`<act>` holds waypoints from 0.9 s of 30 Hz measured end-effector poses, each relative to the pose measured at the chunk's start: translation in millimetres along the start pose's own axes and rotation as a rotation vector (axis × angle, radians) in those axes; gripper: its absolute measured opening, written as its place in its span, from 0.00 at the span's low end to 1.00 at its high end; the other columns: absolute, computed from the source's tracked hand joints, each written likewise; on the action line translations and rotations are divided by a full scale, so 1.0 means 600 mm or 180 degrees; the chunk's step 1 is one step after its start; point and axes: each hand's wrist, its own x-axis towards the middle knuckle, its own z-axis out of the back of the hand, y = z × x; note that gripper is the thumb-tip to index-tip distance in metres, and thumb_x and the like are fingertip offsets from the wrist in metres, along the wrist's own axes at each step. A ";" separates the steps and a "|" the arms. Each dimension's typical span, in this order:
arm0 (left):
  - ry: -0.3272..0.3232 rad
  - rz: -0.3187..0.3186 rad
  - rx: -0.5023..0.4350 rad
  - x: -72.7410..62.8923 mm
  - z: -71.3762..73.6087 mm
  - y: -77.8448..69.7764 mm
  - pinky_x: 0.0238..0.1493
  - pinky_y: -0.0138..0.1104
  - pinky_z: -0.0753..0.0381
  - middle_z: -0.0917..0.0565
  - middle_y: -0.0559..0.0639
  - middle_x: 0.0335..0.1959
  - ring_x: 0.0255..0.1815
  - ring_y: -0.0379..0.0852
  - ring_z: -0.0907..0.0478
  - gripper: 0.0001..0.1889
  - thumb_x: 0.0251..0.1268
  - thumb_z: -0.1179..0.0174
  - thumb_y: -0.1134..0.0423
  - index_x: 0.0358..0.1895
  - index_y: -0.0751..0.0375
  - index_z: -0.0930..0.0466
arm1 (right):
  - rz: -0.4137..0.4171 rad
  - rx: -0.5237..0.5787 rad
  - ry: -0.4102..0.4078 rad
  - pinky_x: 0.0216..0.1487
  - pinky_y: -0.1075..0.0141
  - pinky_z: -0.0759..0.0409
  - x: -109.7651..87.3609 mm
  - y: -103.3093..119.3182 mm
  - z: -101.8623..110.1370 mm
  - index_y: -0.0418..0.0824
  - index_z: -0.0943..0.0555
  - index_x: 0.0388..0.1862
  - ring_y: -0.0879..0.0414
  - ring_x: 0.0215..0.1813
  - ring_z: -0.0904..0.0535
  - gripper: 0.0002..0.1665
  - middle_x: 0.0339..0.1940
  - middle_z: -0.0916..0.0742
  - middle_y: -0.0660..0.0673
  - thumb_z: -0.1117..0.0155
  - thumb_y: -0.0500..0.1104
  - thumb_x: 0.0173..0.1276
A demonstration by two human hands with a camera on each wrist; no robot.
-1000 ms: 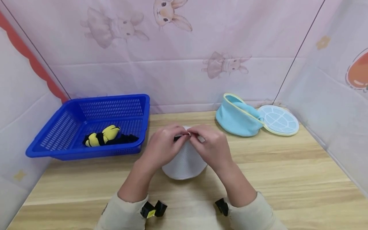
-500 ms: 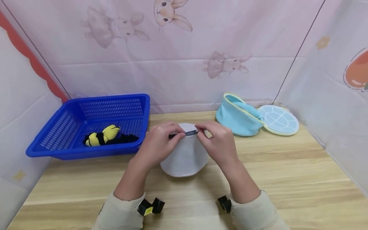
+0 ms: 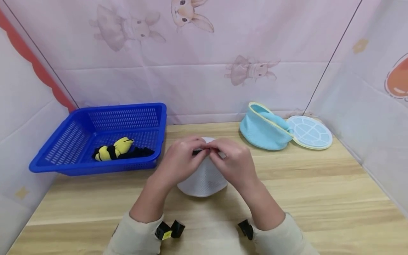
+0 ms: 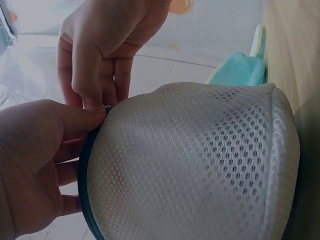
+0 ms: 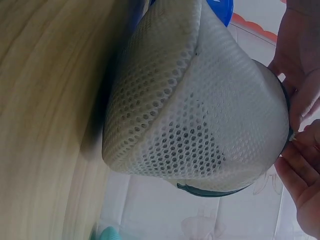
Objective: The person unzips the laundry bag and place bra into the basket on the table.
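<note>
A white mesh laundry bag (image 3: 202, 185) stands upright on the table in front of me, its top edged with a dark zipper (image 4: 84, 185). My left hand (image 3: 180, 161) pinches the zippered rim from the left, thumb on the near side and fingers behind. Right beside it my right hand (image 3: 235, 159) pinches the zipper between thumb and fingers, the fingertips of both hands meeting. A small pale bit shows at the right fingertips in the right wrist view; the rest of the zipper pull is hidden. Another stretch of dark zipper (image 5: 215, 192) runs along the bag's far side.
A blue plastic basket (image 3: 160, 124) at the left holds a yellow and black cloth bundle (image 3: 114, 149). At the back right stands a light blue mesh bag (image 3: 262, 132) with yellow edging, its round lid (image 3: 310, 132) folded open. Printed cloth walls (image 3: 197, 88) surround the wooden table (image 3: 302, 198).
Half a second ago my right hand was apart to the right, with a stretch of dark zipper showing; now it is back against the left fingertips. The basket and blue bag stay put.
</note>
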 end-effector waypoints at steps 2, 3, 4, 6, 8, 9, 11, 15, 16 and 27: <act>0.0014 0.0021 0.0016 0.000 0.001 0.000 0.38 0.33 0.19 0.15 0.44 0.37 0.37 0.40 0.20 0.03 0.65 0.35 0.62 0.36 0.56 0.12 | -0.0059 0.0028 -0.0007 0.37 0.65 0.15 -0.001 -0.002 0.001 0.37 0.12 0.33 0.55 0.34 0.14 0.09 0.30 0.10 0.45 0.32 0.28 0.54; 0.0025 0.0041 0.0019 0.000 0.001 -0.001 0.38 0.33 0.19 0.15 0.44 0.37 0.37 0.40 0.20 0.03 0.65 0.35 0.62 0.35 0.56 0.12 | -0.0097 0.0055 -0.0002 0.37 0.65 0.16 -0.001 -0.003 0.002 0.36 0.12 0.32 0.56 0.34 0.14 0.09 0.30 0.10 0.45 0.33 0.27 0.54; 0.0033 0.0053 0.0024 0.000 0.001 0.000 0.39 0.33 0.19 0.15 0.44 0.37 0.37 0.40 0.20 0.03 0.65 0.35 0.62 0.35 0.55 0.12 | -0.0114 0.0076 -0.0007 0.36 0.65 0.16 -0.002 -0.006 0.003 0.36 0.12 0.32 0.56 0.33 0.14 0.08 0.30 0.10 0.45 0.32 0.28 0.54; 0.0044 0.0090 0.0015 0.000 0.003 0.000 0.38 0.33 0.19 0.15 0.44 0.37 0.37 0.39 0.20 0.03 0.65 0.34 0.63 0.35 0.55 0.13 | -0.0165 0.0093 -0.0005 0.35 0.65 0.16 -0.002 -0.010 0.005 0.36 0.12 0.32 0.56 0.33 0.14 0.08 0.29 0.10 0.45 0.32 0.28 0.54; 0.0055 0.0150 0.0016 0.002 0.006 0.000 0.38 0.33 0.19 0.15 0.43 0.37 0.36 0.39 0.20 0.03 0.65 0.34 0.62 0.35 0.55 0.13 | -0.0243 0.0105 -0.0020 0.35 0.64 0.15 0.000 -0.017 0.009 0.35 0.12 0.32 0.55 0.33 0.14 0.08 0.30 0.10 0.44 0.31 0.28 0.54; 0.0059 0.0180 0.0015 0.002 0.008 0.001 0.37 0.33 0.19 0.15 0.43 0.37 0.36 0.39 0.20 0.03 0.65 0.34 0.62 0.35 0.55 0.13 | -0.0290 0.0102 -0.0034 0.35 0.64 0.15 0.000 -0.021 0.010 0.35 0.12 0.32 0.55 0.34 0.14 0.08 0.30 0.10 0.44 0.31 0.28 0.54; 0.0072 0.0243 -0.0008 0.003 0.011 0.002 0.37 0.34 0.18 0.15 0.43 0.38 0.36 0.39 0.20 0.03 0.65 0.34 0.62 0.35 0.54 0.13 | -0.0409 0.0103 -0.0061 0.37 0.63 0.14 0.001 -0.028 0.015 0.35 0.12 0.33 0.54 0.35 0.13 0.08 0.31 0.10 0.44 0.31 0.27 0.54; 0.0095 0.0345 -0.0103 -0.001 0.015 0.004 0.40 0.36 0.17 0.15 0.44 0.39 0.38 0.40 0.19 0.03 0.64 0.34 0.61 0.35 0.54 0.13 | -0.0547 0.0183 -0.0089 0.41 0.62 0.14 -0.002 -0.036 0.018 0.36 0.12 0.33 0.54 0.37 0.13 0.10 0.32 0.10 0.45 0.32 0.27 0.54; 0.0100 0.0352 -0.0126 -0.001 0.015 0.005 0.40 0.36 0.17 0.15 0.44 0.39 0.39 0.40 0.19 0.03 0.64 0.33 0.61 0.35 0.54 0.13 | -0.0540 0.0190 -0.0091 0.41 0.62 0.14 -0.002 -0.035 0.018 0.36 0.12 0.33 0.54 0.37 0.13 0.09 0.32 0.10 0.45 0.32 0.27 0.54; 0.0080 0.0145 -0.0021 0.001 0.006 0.003 0.41 0.34 0.17 0.15 0.44 0.40 0.41 0.40 0.19 0.05 0.65 0.34 0.61 0.38 0.56 0.11 | -0.0175 0.0047 -0.0015 0.36 0.65 0.16 0.003 -0.010 0.010 0.37 0.12 0.32 0.57 0.34 0.14 0.08 0.30 0.10 0.46 0.32 0.28 0.55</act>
